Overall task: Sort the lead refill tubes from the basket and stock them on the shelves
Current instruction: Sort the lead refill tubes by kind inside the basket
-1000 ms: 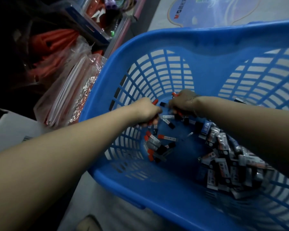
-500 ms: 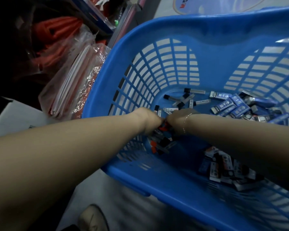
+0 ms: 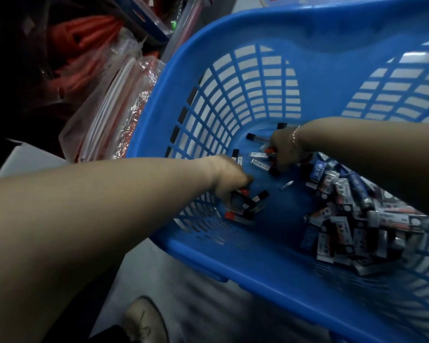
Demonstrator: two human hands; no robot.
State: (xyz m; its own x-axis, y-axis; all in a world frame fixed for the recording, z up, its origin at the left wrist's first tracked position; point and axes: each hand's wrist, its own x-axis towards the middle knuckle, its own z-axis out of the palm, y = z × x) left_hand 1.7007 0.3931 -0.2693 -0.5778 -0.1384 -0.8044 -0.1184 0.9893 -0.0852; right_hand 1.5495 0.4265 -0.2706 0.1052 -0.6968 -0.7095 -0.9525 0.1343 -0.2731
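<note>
Both my hands reach into a blue plastic basket (image 3: 233, 253). My left hand (image 3: 229, 180) is closed around a bunch of lead refill tubes (image 3: 243, 204) with red and black caps, low at the basket's left side. My right hand (image 3: 284, 151) is farther back, fingers curled on a red-capped tube (image 3: 270, 151) among loose clear tubes (image 3: 259, 164) lying on the basket floor. A black-capped tube (image 3: 254, 137) lies just beyond it. A heap of boxed refill packs (image 3: 349, 219) fills the basket's right side.
Clear plastic bags of red and white stock (image 3: 114, 110) lean against the basket's left outer wall. Dark shelving with orange goods (image 3: 84, 40) stands behind them. A white box corner (image 3: 27, 154) is at the left, and a shoe (image 3: 144, 320) shows below on the pale floor.
My hands were together over the tube cluster; now they have parted. The right hand moved back and right to the loose tubes, the left stayed low with its bunch. The view shifted slightly.
</note>
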